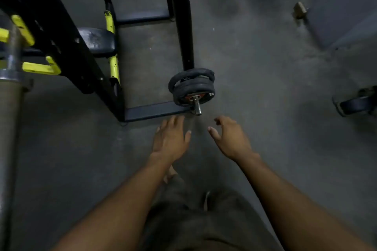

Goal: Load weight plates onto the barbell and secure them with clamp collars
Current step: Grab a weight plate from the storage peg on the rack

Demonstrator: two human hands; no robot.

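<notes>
Two hands empty | left hand (170,138), right hand (229,137) near weight plates (191,86)

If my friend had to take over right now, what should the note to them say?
Left hand: open, empty, fingers spread, reaching toward the plate peg.
Right hand: open, empty, fingers curled, also reaching.
Small black round weight plates: stacked on the short steel storage peg at the foot of the black metal rack.
Grey steel barbell sleeve: at the far left on the yellow rack hooks, with no plates visible on the part in view.
Clamp collars: none that I can see.
Done: nothing loaded yet.
Left: lift plates off the peg, slide them onto the barbell, clamp on collars.
</notes>
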